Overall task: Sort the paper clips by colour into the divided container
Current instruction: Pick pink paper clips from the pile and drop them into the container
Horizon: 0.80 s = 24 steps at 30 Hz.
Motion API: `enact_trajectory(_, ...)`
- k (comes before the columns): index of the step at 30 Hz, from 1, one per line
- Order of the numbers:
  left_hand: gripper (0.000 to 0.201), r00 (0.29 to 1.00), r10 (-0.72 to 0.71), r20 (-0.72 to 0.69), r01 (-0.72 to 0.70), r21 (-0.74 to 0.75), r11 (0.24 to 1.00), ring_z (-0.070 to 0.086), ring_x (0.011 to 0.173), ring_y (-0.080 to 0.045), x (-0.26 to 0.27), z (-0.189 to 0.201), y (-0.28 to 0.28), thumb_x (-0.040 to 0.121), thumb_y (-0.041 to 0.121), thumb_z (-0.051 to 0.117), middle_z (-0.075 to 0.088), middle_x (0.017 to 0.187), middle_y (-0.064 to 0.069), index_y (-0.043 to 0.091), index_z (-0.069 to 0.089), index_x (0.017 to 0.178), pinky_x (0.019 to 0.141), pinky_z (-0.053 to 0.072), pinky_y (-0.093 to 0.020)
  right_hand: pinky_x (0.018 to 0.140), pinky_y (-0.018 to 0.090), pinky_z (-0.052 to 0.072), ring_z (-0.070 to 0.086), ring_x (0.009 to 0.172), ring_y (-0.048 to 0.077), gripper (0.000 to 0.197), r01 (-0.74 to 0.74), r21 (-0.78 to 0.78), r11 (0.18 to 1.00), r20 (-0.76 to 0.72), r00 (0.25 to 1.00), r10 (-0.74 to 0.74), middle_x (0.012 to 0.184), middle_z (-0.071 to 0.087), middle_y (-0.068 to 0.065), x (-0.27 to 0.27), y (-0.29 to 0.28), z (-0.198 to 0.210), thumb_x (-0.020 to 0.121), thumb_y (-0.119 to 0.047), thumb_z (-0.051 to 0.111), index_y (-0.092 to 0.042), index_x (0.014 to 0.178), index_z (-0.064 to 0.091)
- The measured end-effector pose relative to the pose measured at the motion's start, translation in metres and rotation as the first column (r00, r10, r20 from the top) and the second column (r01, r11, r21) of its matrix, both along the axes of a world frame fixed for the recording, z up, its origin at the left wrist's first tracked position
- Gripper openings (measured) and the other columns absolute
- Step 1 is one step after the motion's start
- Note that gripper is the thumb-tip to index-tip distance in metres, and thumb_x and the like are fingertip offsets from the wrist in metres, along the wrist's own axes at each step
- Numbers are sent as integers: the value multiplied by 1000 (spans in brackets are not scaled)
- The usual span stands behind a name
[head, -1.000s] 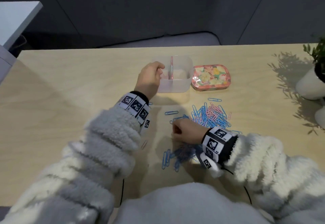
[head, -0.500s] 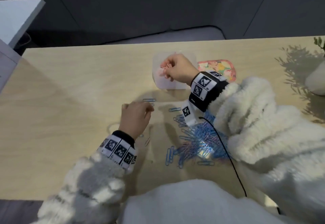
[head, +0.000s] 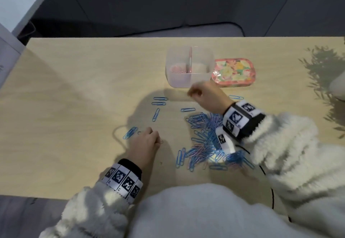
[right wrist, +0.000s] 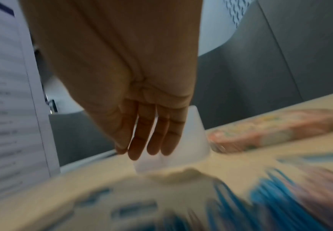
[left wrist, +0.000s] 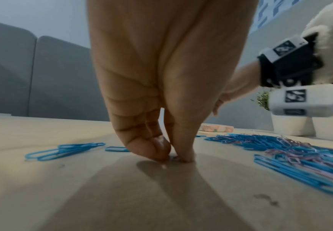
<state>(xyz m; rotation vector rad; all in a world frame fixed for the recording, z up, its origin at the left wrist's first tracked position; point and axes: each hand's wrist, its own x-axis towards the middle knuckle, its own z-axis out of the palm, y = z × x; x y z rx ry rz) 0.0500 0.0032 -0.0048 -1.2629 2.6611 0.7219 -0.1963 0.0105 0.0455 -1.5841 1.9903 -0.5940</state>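
A clear divided container point(head: 179, 82) stands on the far side of the table, with pink clips point(head: 176, 69) in its left compartment. A mixed pile of blue and pink paper clips point(head: 203, 138) lies in front of me, under my right wrist. My right hand point(head: 192, 93) hovers just in front of the container point(right wrist: 193, 140), its fingers point(right wrist: 136, 140) straight and holding nothing. My left hand point(head: 158, 140) is down on the table left of the pile. Its thumb and forefinger point(left wrist: 174, 157) pinch a paper clip against the wood; I cannot tell the clip's colour.
Loose blue clips point(head: 159, 98) lie scattered between the container and my left hand, and several more point(head: 130, 132) lie beside its knuckles. A floral tin point(head: 233, 71) sits right of the container. White plant pots point(left wrist: 292, 126) stand at the table's right end.
My right hand went from the pile up to the container and has now drawn back in front of it, holding nothing. My left hand left the container and dropped to the table.
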Motion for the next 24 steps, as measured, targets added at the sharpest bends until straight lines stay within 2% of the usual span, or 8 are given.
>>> enact_trajectory(3, 9, 999, -20, -39, 22, 33, 999, 56, 90, -27, -4, 1, -3, 89, 14, 54, 57, 100, -8, 8, 57, 94, 77, 42, -37, 85, 30, 44, 57, 102, 22, 19, -35, 166, 985, -72, 996, 47, 101, 68, 8, 1, 29, -29, 86, -10, 55, -10, 98, 69)
enact_trajectory(5, 9, 998, -20, -63, 24, 63, 998, 55, 89, -26, -7, 1, -5, 89, 14, 54, 58, 98, -9, 7, 55, 95, 77, 43, -36, 85, 32, 43, 51, 106, 24, 18, -50, 198, 979, -125, 989, 76, 103, 64, 9, 4, 35, -39, 84, -15, 60, -11, 101, 66)
enact_trajectory(8, 8, 999, -26, -44, 29, 88, 996, 54, 91, -22, -8, 0, -10, 88, 12, 55, 56, 96, -6, 8, 56, 95, 78, 40, -28, 83, 35, 46, 54, 101, 28, 17, -19, 222, 975, -149, 987, 53, 101, 60, 12, 8, 36, -47, 81, -20, 65, -14, 97, 64)
enact_trajectory(12, 10, 995, -95, -11, 95, 73, 993, 50, 92, -19, -13, 1, -11, 88, 15, 52, 48, 91, 0, 8, 60, 91, 75, 32, -21, 76, 33, 43, 55, 99, 29, 8, 41, 222, 974, -158, 987, -6, 100, 62, 13, -1, 37, -54, 84, -16, 60, -13, 90, 65)
enact_trajectory(16, 11, 990, -68, -121, 85, 138, 987, 54, 87, -18, -29, 12, -10, 93, 15, 47, 59, 94, -3, 9, 55, 96, 76, 41, -25, 80, 38, 47, 53, 96, 29, 8, 191, 137, 972, -120, 977, -175, 92, 66, 14, -24, 46, -50, 84, -13, 58, -15, 82, 66)
enact_trajectory(19, 14, 981, -7, -192, 59, 267, 962, 53, 80, -12, -51, 19, -14, 95, 13, 39, 58, 86, 4, 10, 51, 102, 70, 43, -25, 78, 36, 50, 59, 85, 27, 10, 250, 103, 963, -13, 968, -250, 88, 70, 10, -35, 52, -47, 83, -11, 61, -18, 76, 62)
enact_trajectory(21, 13, 977, 7, -212, 67, 336, 939, 49, 75, -13, -68, 20, -17, 96, 16, 38, 52, 77, 8, 12, 50, 95, 63, 36, -23, 81, 38, 51, 62, 86, 28, 10, 258, 114, 959, 20, 965, -262, 93, 72, 11, -37, 56, -47, 84, -10, 59, -15, 83, 67)
enact_trajectory(24, 16, 981, -40, -192, 99, 309, 946, 48, 77, -17, -91, 15, -22, 95, 22, 42, 52, 79, 2, 11, 53, 91, 59, 34, -24, 82, 39, 51, 62, 91, 31, 20, 280, 111, 953, -33, 960, -278, 96, 72, 13, -35, 61, -47, 84, -4, 52, -9, 90, 71)
